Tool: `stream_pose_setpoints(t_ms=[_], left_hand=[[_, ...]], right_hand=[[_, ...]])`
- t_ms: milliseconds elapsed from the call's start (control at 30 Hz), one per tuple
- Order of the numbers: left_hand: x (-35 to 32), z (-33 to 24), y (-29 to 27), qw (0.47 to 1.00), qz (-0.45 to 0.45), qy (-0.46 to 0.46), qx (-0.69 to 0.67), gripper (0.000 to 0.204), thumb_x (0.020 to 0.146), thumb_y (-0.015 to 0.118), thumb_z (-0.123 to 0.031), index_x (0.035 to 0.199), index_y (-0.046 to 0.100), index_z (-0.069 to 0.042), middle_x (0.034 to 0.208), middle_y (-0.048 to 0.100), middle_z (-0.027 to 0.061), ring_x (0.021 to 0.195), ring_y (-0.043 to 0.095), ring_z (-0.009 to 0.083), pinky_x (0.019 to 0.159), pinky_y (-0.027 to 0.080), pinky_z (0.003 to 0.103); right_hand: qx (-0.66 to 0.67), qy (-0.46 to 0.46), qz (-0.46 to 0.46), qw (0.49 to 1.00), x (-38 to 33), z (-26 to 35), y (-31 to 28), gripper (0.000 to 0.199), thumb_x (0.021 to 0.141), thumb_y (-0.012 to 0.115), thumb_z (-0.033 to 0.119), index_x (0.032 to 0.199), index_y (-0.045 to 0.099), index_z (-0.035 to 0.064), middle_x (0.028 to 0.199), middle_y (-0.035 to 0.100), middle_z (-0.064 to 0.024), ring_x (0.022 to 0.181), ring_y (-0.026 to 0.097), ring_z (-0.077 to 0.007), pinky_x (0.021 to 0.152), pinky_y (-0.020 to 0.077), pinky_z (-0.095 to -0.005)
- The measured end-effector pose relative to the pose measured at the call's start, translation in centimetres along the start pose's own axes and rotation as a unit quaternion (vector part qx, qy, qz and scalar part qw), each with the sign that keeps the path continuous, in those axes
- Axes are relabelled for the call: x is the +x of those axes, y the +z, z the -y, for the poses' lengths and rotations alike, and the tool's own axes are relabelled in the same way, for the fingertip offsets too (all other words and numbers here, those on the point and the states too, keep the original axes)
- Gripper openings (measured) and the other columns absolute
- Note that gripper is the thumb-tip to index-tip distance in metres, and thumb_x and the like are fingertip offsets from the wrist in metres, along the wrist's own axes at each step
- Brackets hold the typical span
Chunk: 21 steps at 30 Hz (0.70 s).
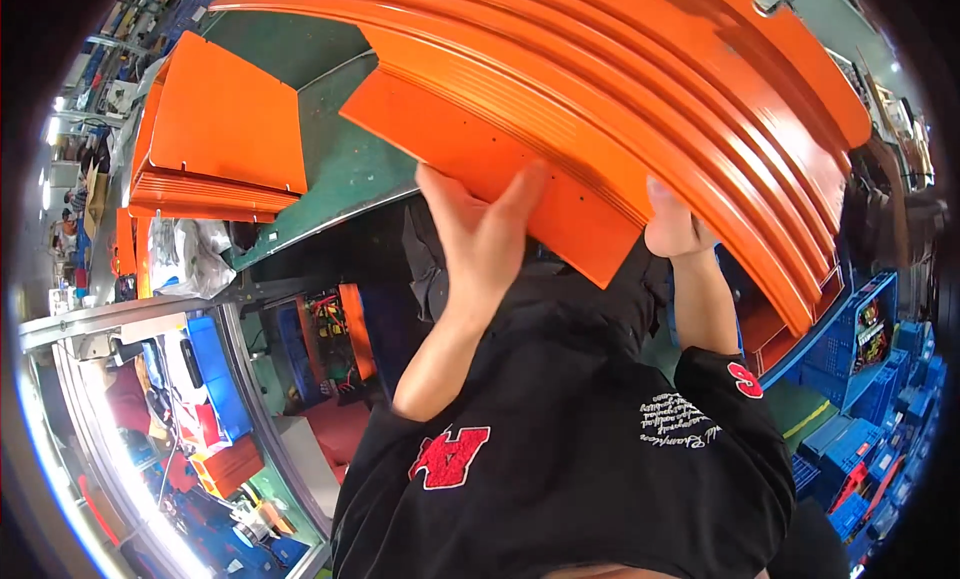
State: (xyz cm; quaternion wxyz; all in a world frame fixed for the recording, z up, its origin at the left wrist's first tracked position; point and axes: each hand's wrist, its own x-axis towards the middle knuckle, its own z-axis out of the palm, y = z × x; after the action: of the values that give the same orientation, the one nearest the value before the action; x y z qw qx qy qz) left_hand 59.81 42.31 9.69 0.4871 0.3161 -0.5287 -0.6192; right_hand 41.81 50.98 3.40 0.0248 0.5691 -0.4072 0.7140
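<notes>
Spanning the upper view, a stack of orange sheet-metal panels (640, 89) (glossy, edges folded, small holes punched along one flap) is held raised above a green worktable (345, 169), seemingly so the lower edge can be supported from beneath. A second orange stack (220, 129) is laid flat on that table. The left hand (480, 239) is closed around the flap's edge, thumb on top; the right hand (675, 224) is pressed under it, fingers hidden.

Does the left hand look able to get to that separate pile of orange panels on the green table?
Probably yes. The left hand now grips the big orange panel, so it is occupied, but nothing stands between it and the side stack on the green table.
</notes>
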Motion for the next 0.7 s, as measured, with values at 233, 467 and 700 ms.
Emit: stream_pose_setpoints(t_ms=[233, 467, 700], left_hand=[[0.3, 1.2, 0.3, 0.999, 0.017, 0.029, 0.015, 0.062, 0.073, 0.068, 0.005, 0.118, 0.027, 0.003, 0.112, 0.046, 0.0129, 0.103, 0.050, 0.0186, 0.088, 0.044, 0.031], [0.1, 3.6, -0.6, 0.979, 0.055, 0.097, 0.170, 0.069, 0.071, 0.073, -0.003, 0.119, 0.024, 0.002, 0.114, 0.039, 0.0130, 0.108, 0.042, 0.0217, 0.095, 0.035, 0.035], [0.9, 3.9, -0.7, 0.993, 0.091, 0.030, 0.076, 0.061, 0.083, 0.063, -0.008, 0.127, 0.022, 0.003, 0.116, 0.042, 0.0126, 0.104, 0.045, 0.0187, 0.086, 0.041, 0.030]], right_hand=[[-0.170, -0.087, -0.004, 0.982, 3.7, 2.0, 2.4, 0.013, 0.073, 0.056, 0.006, 0.076, 0.064, -0.0032, 0.080, 0.064, -0.0168, 0.069, 0.062, -0.0322, 0.065, 0.0495, -0.0332], [-0.157, -0.106, 0.028, 0.981, 5.2, 2.5, 3.9, 0.006, 0.072, 0.062, 0.002, 0.077, 0.064, -0.0027, 0.063, 0.059, -0.0108, 0.048, 0.056, -0.0242, 0.048, 0.0430, -0.0277], [-0.237, -0.174, 0.007, 0.956, 5.2, 0.8, 3.7, 0.012, 0.079, 0.060, 0.002, 0.089, 0.063, -0.0032, 0.077, 0.061, -0.0133, 0.066, 0.059, -0.0227, 0.061, 0.0447, -0.0302]])
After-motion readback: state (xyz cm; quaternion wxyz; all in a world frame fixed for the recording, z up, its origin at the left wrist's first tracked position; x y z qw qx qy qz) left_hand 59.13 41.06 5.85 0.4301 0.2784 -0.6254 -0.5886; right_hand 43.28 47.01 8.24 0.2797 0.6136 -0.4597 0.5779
